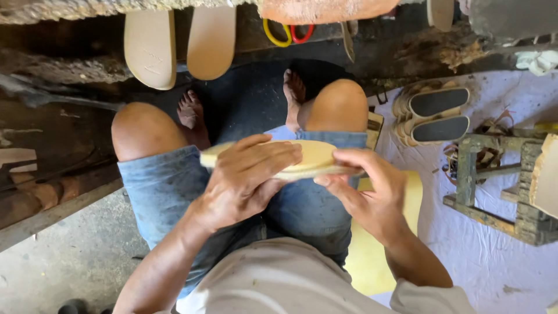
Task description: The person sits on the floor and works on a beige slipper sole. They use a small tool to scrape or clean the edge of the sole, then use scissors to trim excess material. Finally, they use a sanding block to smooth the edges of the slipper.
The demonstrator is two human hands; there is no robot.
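While the person sits with bare knees apart, the head view shows the left hand (247, 180) lying over a pale yellow shoe sole (314, 156), fingers curled on its top. The right hand (372, 195) grips the sole's right end (thumb on top, fingers beneath). It hovers above the denim shorts (168, 186). Two stacks of finished soles (433, 113) lie on the white cloth (488, 256), near a wooden stool (494, 174).
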